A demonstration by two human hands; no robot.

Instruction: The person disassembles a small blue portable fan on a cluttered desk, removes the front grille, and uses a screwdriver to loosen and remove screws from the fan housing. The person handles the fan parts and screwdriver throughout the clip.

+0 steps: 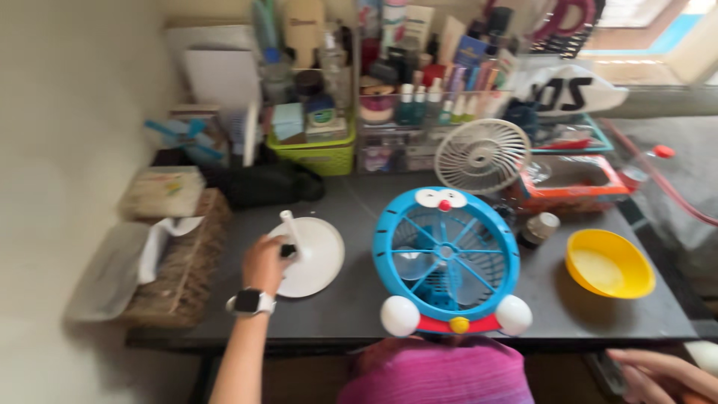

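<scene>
Dark and cluttered, the bench (359, 299) is carrying a blue cartoon-cat fan (446, 262) near its front edge. Left of it, the left hand (263, 263) is gripping a white round stand (313, 256), fingers clamped at its post's foot. Lower right, the right hand (662, 374) is hanging off the bench, its fingers too blurred to tell.

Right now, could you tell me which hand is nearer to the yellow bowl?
Right. The right hand is at the table's near edge, just below the yellow bowl; the left hand grips the white fan stand far across the table.

A: What sits on the dark flat table (359, 307)?
B: Round white stand base (314, 258) left; blue round cartoon fan (446, 262) centre; yellow plastic bowl (609, 263) right; white grille fan (482, 155) behind.
</scene>
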